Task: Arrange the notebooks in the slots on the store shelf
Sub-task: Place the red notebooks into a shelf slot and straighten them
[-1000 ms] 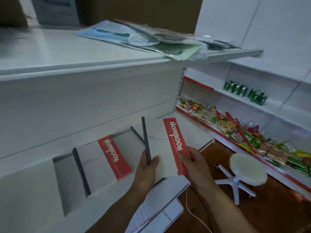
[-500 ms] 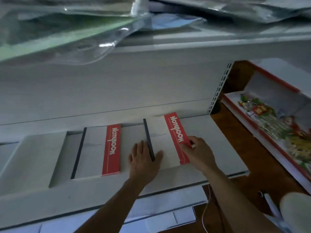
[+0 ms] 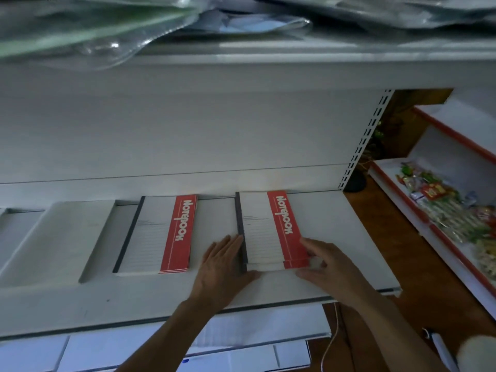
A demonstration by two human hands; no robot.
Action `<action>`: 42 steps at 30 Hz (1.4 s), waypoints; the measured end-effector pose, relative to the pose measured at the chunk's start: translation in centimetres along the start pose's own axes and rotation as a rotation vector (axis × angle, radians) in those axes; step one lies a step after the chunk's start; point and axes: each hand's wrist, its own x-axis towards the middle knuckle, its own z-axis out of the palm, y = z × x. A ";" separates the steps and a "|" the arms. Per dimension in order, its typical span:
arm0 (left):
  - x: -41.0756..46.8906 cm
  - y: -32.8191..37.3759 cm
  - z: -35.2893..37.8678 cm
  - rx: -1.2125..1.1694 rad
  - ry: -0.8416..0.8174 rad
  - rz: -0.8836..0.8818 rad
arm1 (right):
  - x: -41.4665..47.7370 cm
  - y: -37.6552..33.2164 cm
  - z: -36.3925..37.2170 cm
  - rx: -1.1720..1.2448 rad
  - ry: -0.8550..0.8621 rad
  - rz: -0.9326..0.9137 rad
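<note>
Bay open at the front between shelf (image 3: pixel 134 299) and upper shelf (image 3: pixel 295 57); back panel (image 3: pixel 188 130) closes the rear. Plastic sleeves (image 3: pixel 94 41) overhang the upper edge. Gap between left notebook stack (image 3: pixel 158 234) and right notebook stack (image 3: pixel 265 229) is taken by the flat left hand (image 3: pixel 222 267). Right hand (image 3: pixel 327 264) cups the right stack's near corner; bare shelf beyond runs to the perforated upright (image 3: pixel 370 140).

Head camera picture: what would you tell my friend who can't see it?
Two hands hold a stack of red-and-white notebooks on a white store shelf: the left hand lies flat against its dark spine, the right hand grips its near right corner. A second notebook stack sits in a slot to the left.
</note>
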 end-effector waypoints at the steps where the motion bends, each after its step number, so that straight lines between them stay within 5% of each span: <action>1: 0.0 0.0 -0.1 -0.014 0.006 -0.002 | 0.1 -0.1 0.2 -0.016 0.014 -0.020; 15: 0.4 -0.1 -0.1 0.015 0.125 0.028 | 1.2 -0.6 0.5 -0.112 0.094 -0.062; 25: 0.6 0.3 -0.8 0.016 0.024 -0.006 | 0.9 -2.3 0.1 -0.075 0.013 -0.037; 31: -1.9 0.2 -4.5 -0.150 -0.070 -0.055 | 1.1 -4.7 0.1 -0.266 0.091 0.085; 36: -8.0 -4.0 -12.8 -0.163 0.053 -0.103 | 2.6 -11.9 4.3 -0.325 0.289 0.009; 42: -21.6 -19.3 -23.6 -0.018 0.179 -0.443 | 6.0 -29.4 18.6 -0.286 0.089 -0.265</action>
